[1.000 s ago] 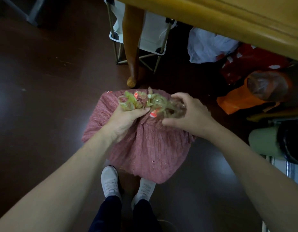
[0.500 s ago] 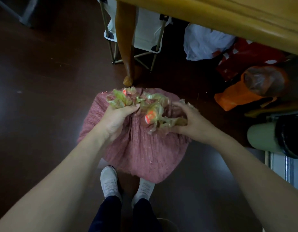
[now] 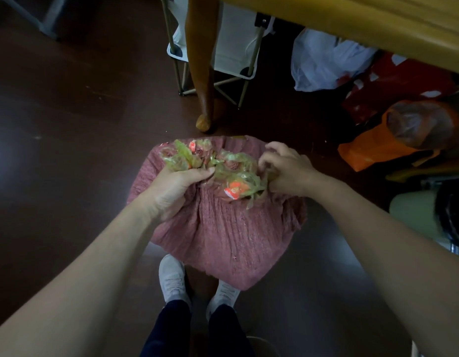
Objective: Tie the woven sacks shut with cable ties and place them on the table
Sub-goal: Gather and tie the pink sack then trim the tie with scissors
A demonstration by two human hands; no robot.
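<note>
- The dark brown glossy floor fills the left side.
- My left hand grips the bunched left part of the mouth of the pinkish-red woven sack, thumb laid across the top.
- The sack stands on the floor, below the table. Its near edge hides the toes of my pale grey shoes.
- Crumpled translucent green plastic with orange patches spills from the mouth between my hands.
- A rounded wooden table leg stands near the sack's far rim, with a white metal-framed folding chair behind it.
- My right hand pinches the right end of the green plastic, fingers curled.
- The yellow wooden table top juts overhead.
- Beneath it lie a white plastic bag, a red bag and an orange plastic bag. The red bag's white marks are too blurred to read.
- A pale green cylinder lies at the right edge.
</note>
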